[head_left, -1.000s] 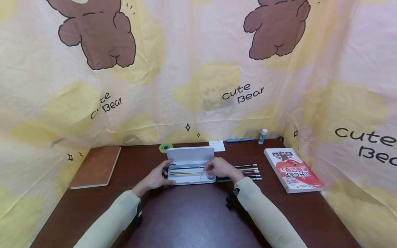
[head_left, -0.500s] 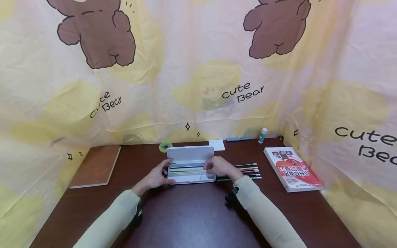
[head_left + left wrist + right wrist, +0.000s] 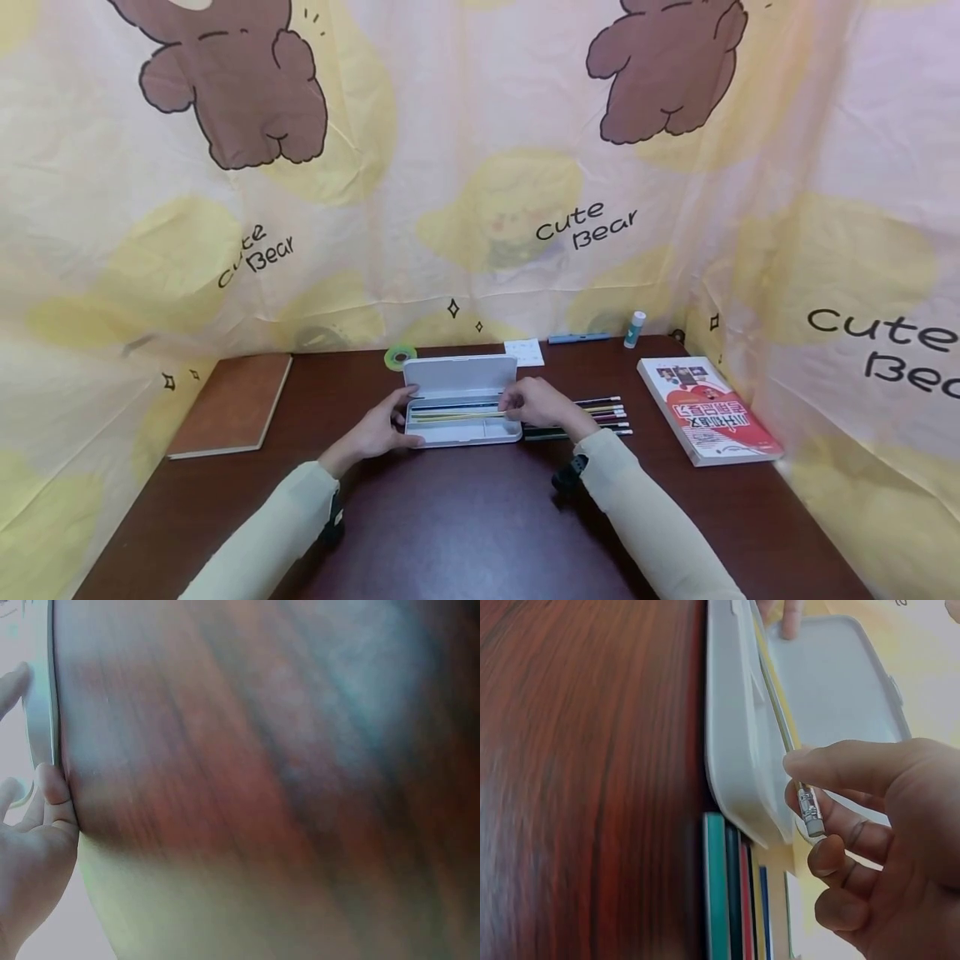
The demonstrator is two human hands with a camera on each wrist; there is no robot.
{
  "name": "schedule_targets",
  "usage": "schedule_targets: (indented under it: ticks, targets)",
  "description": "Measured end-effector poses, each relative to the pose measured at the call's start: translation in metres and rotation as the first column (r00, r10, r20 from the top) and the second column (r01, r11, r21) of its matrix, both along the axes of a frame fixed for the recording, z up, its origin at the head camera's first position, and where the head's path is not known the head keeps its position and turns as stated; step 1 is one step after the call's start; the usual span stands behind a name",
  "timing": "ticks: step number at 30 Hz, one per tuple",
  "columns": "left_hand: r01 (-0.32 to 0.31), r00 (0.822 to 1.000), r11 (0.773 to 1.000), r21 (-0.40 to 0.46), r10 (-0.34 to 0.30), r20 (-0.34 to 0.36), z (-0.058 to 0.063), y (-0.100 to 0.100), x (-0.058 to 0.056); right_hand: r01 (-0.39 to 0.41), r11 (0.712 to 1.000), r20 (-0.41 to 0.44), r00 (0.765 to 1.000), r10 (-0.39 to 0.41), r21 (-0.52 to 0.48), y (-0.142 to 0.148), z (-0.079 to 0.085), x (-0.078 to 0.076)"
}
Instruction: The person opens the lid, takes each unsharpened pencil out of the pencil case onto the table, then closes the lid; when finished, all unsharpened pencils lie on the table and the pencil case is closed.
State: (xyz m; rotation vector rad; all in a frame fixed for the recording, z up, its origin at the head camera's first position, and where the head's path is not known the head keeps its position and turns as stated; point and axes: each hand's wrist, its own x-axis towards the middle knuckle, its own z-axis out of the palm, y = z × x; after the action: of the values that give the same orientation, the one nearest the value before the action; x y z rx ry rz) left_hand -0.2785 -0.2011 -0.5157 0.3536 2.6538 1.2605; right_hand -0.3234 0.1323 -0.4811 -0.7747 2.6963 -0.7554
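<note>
A white pencil case (image 3: 450, 432) lies on the dark table with its lid (image 3: 461, 375) raised at the back. At its left end my left hand (image 3: 372, 429) holds it, thumb at the front edge and fingers toward the back. Over the right part of the case, my right hand (image 3: 536, 402) pinches a yellow pencil (image 3: 780, 697) between thumb and fingers near the eraser end. The pencil slants down into the case. Inside the case another dark pencil shows behind the yellow one. Several pencils (image 3: 716, 885) lie side by side just right of the case, partly behind my right wrist.
A brown notebook (image 3: 232, 404) lies at the left and a thick red-and-white book (image 3: 708, 410) at the right. Along the back are green tape (image 3: 400, 358), a white paper (image 3: 525, 352), a blue pen (image 3: 579, 338) and a glue stick (image 3: 635, 330). A printed curtain surrounds the table.
My right hand has shifted slightly to the right, still pinching the yellow pencil. The left hand and the case stay where they were.
</note>
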Motion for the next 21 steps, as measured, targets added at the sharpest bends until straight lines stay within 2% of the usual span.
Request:
schedule_targets:
  ticks: [9, 21]
  targets:
    - [0.003, 1.000, 1.000, 0.007, -0.003, 0.004, 0.001, 0.000, 0.002, 0.018, 0.999, 0.003, 1.000, -0.018, -0.031, 0.037, 0.007, 0.005]
    - [-0.002, 1.000, 1.000, -0.004, 0.002, 0.004, 0.001, 0.000, 0.001, 0.111, 0.993, 0.060, 0.992, -0.108, -0.040, 0.101, 0.014, 0.011]
